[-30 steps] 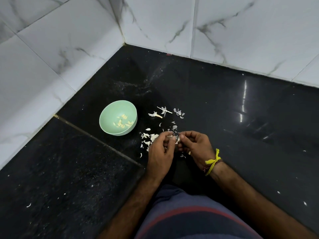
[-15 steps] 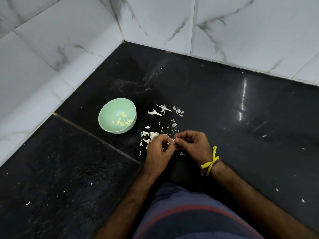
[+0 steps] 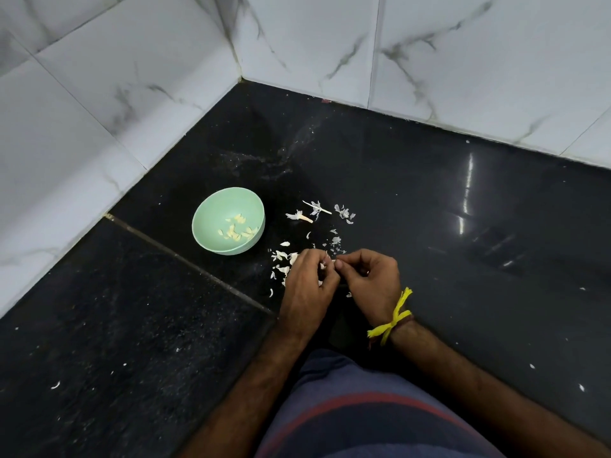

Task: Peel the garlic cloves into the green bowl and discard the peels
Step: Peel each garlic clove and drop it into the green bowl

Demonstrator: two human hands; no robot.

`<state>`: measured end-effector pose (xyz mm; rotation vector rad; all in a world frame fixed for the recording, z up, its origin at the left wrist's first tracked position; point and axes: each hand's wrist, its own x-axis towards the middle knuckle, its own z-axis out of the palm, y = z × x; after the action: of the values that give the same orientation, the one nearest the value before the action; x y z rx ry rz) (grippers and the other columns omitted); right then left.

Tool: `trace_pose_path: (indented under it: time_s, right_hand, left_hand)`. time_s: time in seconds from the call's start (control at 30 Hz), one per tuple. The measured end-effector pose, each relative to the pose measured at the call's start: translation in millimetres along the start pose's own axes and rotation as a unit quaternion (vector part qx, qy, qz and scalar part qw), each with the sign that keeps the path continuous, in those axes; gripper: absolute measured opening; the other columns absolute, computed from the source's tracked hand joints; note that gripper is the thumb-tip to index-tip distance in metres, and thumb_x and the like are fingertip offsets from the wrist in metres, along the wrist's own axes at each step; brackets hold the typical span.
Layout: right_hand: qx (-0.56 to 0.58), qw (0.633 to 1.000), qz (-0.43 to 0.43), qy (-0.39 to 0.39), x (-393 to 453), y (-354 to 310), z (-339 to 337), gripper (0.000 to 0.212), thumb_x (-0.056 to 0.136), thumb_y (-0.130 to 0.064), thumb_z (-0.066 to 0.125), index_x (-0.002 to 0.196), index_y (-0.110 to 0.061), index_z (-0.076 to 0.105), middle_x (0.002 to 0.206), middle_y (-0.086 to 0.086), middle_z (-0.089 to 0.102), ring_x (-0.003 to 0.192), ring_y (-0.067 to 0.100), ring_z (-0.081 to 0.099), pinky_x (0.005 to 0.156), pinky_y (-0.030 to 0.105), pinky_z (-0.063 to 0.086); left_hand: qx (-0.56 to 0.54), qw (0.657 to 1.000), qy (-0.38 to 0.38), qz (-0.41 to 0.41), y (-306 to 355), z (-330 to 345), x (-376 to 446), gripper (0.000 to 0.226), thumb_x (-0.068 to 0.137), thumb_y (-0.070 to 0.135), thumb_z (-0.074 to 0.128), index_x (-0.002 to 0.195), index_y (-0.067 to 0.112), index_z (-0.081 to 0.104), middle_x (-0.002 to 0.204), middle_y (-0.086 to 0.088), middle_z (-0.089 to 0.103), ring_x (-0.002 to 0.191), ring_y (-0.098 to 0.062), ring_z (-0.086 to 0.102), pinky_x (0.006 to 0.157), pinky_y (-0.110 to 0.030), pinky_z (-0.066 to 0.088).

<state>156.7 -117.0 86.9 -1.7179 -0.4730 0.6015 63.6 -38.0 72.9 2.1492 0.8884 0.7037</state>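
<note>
A small, light, slippery garlic clove [image 3: 322,266] is being pinched between left hand [image 3: 305,285] and right hand [image 3: 372,279], bowl [image 3: 211,239] at 10 o'clock; papery peel best nipped at tip.

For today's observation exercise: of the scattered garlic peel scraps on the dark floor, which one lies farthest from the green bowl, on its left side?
The lone peel scrap at lower left, far from the bowl; other scraps cluster near the hands.

A home kitchen corner, by the look of it — a polished black stone worktop [image 3: 429,206] with a seam running across it meets two walls of white marble-patterned tiles [image 3: 479,61]. Just in front of that corner stands a green bowl [image 3: 211,226] of peeled garlic cloves [image 3: 238,229], with papery peels [image 3: 317,213] scattered beside the bowl — household food preparation.
</note>
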Motion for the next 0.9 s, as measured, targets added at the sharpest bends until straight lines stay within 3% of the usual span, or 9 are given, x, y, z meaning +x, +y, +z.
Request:
trace_pose_path:
  time_s: [0.1, 0.17, 0.27, 0.4, 0.57, 0.77, 0.9]
  right_hand:
    - [0.206, 0.973, 0.081, -0.062, 1, -7, -9, 0.013, 0.083, 0.0, 0.072, 0.095, 0.004, 0.073, 0.088, 0.019, 0.074, 0.083, 0.029, 0.073, 0.073, 0.036, 0.059]
    - [0.299, 0.94, 0.134, -0.094, 2, -13, -13, 0.017, 0.082, 0.002, 0.07, 0.097, 0.01, 0.07, 0.092, 0.026, 0.072, 0.082, 0.032, 0.072, 0.07, 0.035, 0.059]
    - [0.367, 0.898, 0.205, -0.132, 5, -17, -15, 0.02, 0.076, 0.0, 0.07, 0.094, 0.007, 0.07, 0.092, 0.024, 0.073, 0.081, 0.028, 0.073, 0.067, 0.034, 0.059]
    - [0.388, 0.871, 0.261, -0.151, 10, -18, -17, 0.021, 0.072, 0.001, 0.072, 0.093, 0.004, 0.07, 0.091, 0.018, 0.073, 0.079, 0.024, 0.073, 0.067, 0.033, 0.06]
    - [0.385, 0.871, 0.258, -0.163, 13, -12, -18, 0.022, 0.069, 0.005, 0.072, 0.09, -0.002, 0.07, 0.086, 0.014, 0.073, 0.076, 0.021, 0.072, 0.065, 0.029, 0.059]
    - [0.355, 0.887, 0.206, -0.212, 15, -5, -22, 0.034, 0.072, 0.005, 0.068, 0.106, 0.004, 0.069, 0.095, 0.017, 0.073, 0.085, 0.023, 0.072, 0.072, 0.03, 0.059]
    - [0.33, 0.904, 0.167, -0.216, 16, -4, -23, 0.03, 0.074, 0.001, 0.069, 0.103, 0.006, 0.067, 0.091, 0.017, 0.071, 0.083, 0.023, 0.07, 0.075, 0.032, 0.06]
  left_hand:
    - [-0.014, 1.0, 0.014, 0.012, 4, -6, 1, 0.02, 0.09, 0.03, 0.052, 0.092, 0.011, 0.059, 0.088, 0.006, 0.057, 0.079, -0.009, 0.052, 0.071, -0.015, 0.041]
    - [-0.021, 1.0, 0.015, 0.018, 5, -9, 3, 0.021, 0.09, 0.031, 0.051, 0.093, 0.012, 0.059, 0.088, 0.006, 0.057, 0.079, -0.008, 0.053, 0.071, -0.015, 0.042]
    - [-0.029, 0.999, 0.02, 0.024, 8, -12, 5, 0.02, 0.088, 0.03, 0.051, 0.092, 0.012, 0.059, 0.087, 0.005, 0.058, 0.077, -0.006, 0.052, 0.071, -0.01, 0.039]
    - [-0.012, 0.999, 0.005, 0.045, 8, -14, 8, 0.017, 0.089, 0.028, 0.052, 0.092, 0.012, 0.058, 0.088, 0.006, 0.057, 0.079, -0.006, 0.051, 0.073, -0.008, 0.037]
    - [0.025, 0.997, -0.039, 0.065, 4, -18, 8, 0.016, 0.09, 0.03, 0.05, 0.091, 0.016, 0.057, 0.088, 0.012, 0.052, 0.079, -0.004, 0.047, 0.071, -0.011, 0.036]
    - [0.022, 0.995, -0.076, 0.061, 4, -20, 6, 0.021, 0.091, 0.036, 0.049, 0.092, 0.016, 0.056, 0.089, 0.011, 0.052, 0.08, -0.012, 0.052, 0.069, -0.029, 0.046]
    - [0.022, 0.994, -0.087, 0.056, 5, -24, 9, 0.018, 0.091, 0.037, 0.049, 0.092, 0.02, 0.056, 0.088, 0.016, 0.052, 0.081, -0.005, 0.052, 0.07, -0.019, 0.041]
